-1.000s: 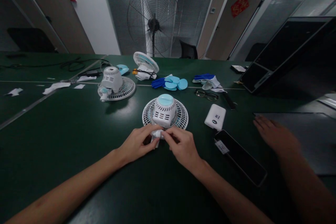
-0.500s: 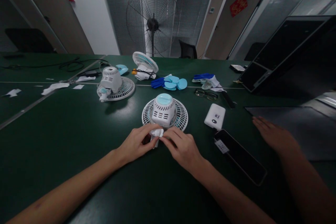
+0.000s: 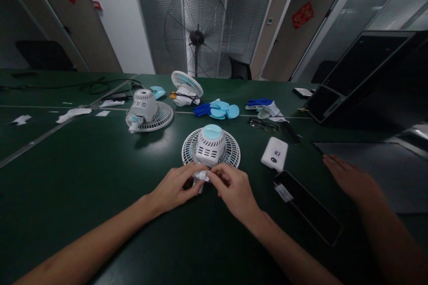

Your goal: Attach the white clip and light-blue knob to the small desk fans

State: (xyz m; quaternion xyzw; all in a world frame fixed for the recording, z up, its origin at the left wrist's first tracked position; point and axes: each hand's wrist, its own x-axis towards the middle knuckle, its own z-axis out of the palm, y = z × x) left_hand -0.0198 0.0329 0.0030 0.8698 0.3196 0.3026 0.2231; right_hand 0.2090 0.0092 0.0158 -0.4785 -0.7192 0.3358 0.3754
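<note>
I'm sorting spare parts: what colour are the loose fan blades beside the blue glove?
Light blue blades, clearest in the head view.

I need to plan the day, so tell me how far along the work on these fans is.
Done, it seems: the near housing, with its light blue cap, sits on a grille. In hand: the left hand and right hand pinch a white piece by it. Apparently left: the light blue blades lie loose, though which fan they fit is unclear.

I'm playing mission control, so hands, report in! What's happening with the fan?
Both hands pinching a small white piece. Fan face down, just beyond fingers. Another person's hand right, beyond the phone, clear of the fan.
</note>
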